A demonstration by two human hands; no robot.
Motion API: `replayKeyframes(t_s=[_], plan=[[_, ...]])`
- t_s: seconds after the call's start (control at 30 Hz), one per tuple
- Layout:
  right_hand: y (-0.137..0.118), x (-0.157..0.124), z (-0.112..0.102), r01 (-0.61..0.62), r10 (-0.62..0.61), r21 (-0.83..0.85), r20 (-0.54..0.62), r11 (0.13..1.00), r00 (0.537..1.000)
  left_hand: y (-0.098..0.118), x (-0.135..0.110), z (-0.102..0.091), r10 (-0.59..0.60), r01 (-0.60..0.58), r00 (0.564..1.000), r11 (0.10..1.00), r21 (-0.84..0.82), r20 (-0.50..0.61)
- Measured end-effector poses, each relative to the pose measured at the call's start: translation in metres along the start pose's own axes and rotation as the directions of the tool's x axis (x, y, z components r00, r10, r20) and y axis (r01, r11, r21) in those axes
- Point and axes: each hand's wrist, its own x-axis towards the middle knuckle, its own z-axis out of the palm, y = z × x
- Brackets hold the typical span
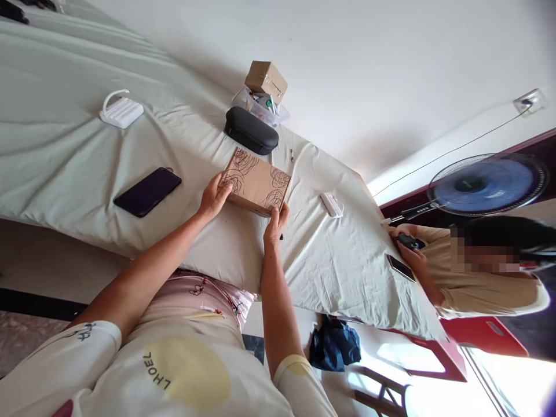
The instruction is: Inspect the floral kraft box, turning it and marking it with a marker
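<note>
Between my two hands is a brown cardboard box with dark scribbled swirls near the corners of its top. My left hand grips its left end, thumb on the upper face. At the near right corner, my right hand has its fingers closed on the box. Just beyond the box lies a black hard case. A dark phone rests on the cloth to the left of my left hand. I cannot tell whether the box touches the cloth.
Behind the case, a clear plastic tub holds small items, with a smaller carton above it. White devices lie on either side. At right, a person holds a dark object near another phone and a fan.
</note>
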Motion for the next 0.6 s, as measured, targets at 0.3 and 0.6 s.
replayKeyframes(t_s=[0.3, 0.6], plan=[[-0.002, -0.005, 0.012, -0.094, 0.096, 0.044, -0.042, 0.995, 0.995, -0.003, 0.005, -0.017, -0.126, 0.126, 0.992, 0.992, -0.009, 0.002], [0.000, -0.009, 0.006, -0.051, 0.023, -0.223, -0.128, 0.974, 0.992, -0.007, -0.003, -0.012, -0.037, 0.034, 0.998, 0.996, 0.077, 0.042]])
